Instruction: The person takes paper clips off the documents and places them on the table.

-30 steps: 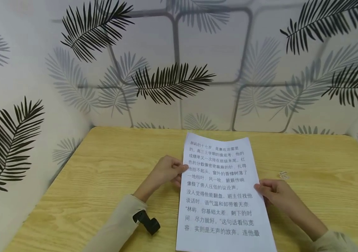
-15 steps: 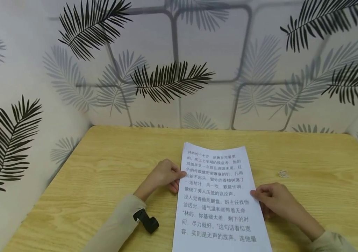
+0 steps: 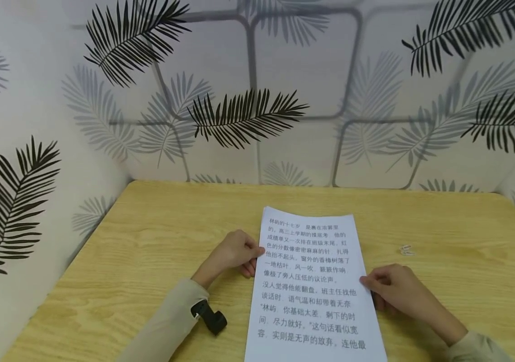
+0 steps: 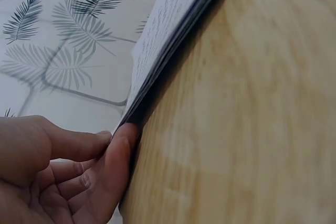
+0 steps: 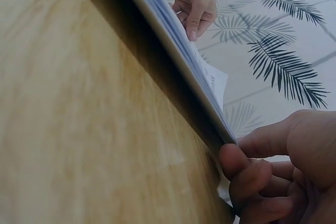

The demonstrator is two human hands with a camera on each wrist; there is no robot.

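Note:
A stack of printed paper sheets (image 3: pixel 307 286), covered in large Chinese text, lies lengthwise before me at the front of the table. My left hand (image 3: pixel 236 253) pinches its left edge, thumb on top and fingers beneath. On the opposite side my right hand (image 3: pixel 400 290) pinches the right edge the same way, a little nearer to me. In the left wrist view the layered side of the paper stack (image 4: pixel 173 40) runs up from my thumb and fingertip. The right wrist view shows the stack's edge (image 5: pixel 178 51) held slightly above the wood, with a dark shadow under it.
Two or so small white paper clips (image 3: pixel 407 250) lie on the wooden table (image 3: pixel 149 236) to the right of the stack. A black strap (image 3: pixel 210 317) is on my left sleeve. Behind the table stands a wall (image 3: pixel 303 65) with a leaf pattern.
Both hands have drawn the paper stack toward me and slightly left, mostly in the first half second. The grip on both edges stays the same. The paper clips have not moved.

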